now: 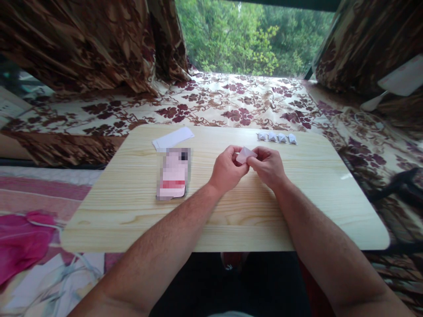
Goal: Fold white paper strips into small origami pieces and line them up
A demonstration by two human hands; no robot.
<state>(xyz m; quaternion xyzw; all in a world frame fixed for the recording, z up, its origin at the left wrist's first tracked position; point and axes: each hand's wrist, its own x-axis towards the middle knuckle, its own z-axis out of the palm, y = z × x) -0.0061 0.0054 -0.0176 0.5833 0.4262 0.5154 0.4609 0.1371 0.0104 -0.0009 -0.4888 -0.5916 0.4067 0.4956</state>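
Note:
Between my two hands is a small folded piece of white paper [246, 154], held above the middle of the wooden table. My left hand [229, 169] pinches its left and lower side. On the other side my right hand [269, 166] grips the paper between thumb and fingers. Some fingertips are hidden behind the paper. Several small folded white paper shapes [282, 138] stand in a row near the table's far edge, just beyond my right hand. Flat white paper strips [173, 138] lie at the far left of the table.
A phone [173, 174], partly blurred out, lies on the table [115, 211] left of my hands. Behind the table spreads a flower-patterned cloth [238, 101] below a window. A white lamp [401, 79] stands at the right. Papers and cables [62, 281] lie at lower left.

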